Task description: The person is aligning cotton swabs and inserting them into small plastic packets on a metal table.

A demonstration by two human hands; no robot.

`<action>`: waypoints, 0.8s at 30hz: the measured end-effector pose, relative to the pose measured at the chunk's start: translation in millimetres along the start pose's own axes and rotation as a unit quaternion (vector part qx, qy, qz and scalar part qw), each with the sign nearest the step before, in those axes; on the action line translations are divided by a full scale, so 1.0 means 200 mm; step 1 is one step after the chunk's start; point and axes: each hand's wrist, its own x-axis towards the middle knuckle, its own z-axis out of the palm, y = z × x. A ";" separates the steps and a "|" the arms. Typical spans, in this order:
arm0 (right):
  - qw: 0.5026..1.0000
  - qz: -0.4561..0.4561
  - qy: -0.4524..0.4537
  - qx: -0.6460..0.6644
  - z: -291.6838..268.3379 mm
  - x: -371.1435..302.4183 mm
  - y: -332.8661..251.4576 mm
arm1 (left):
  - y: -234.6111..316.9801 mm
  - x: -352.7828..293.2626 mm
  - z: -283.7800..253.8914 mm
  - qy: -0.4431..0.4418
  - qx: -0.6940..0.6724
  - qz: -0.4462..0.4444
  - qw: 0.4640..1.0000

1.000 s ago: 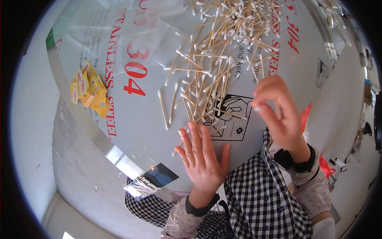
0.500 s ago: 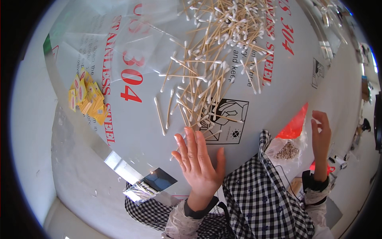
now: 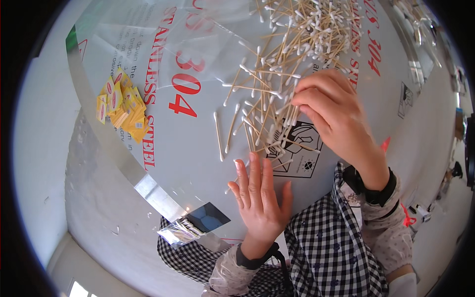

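While both hands work over the grey printed table, I read the head feed left to right. Far left: heap of small yellow packets near the table's edge. Nearer the person, at the edge: a clear packet next to a dark blue card. Clear plastic film lies upper left of centre. Then my left hand: palm down, fingers straight and slightly apart, at the near end of the loose cotton swabs. One swab tip pokes out beside its little finger. Swabs lie scattered mid-table, densest at the far side. Right hand: fingertips bunched down at the swabs; can't tell if it's gripping one. Hands apart from each other. Checked apron below, red plastic far right.
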 end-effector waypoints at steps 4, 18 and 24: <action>0.999 -0.036 -0.009 -0.024 -0.02 0.01 0.01 | 0.00 0.01 -0.01 0.002 -0.004 -0.001 1.000; 0.990 -0.042 -0.108 0.074 0.02 -0.24 -0.25 | -0.05 0.00 -0.05 0.052 -0.102 0.000 0.993; 0.986 0.060 0.001 0.156 -0.02 -0.01 -0.20 | -0.07 0.19 -0.19 0.055 -0.063 -0.025 0.996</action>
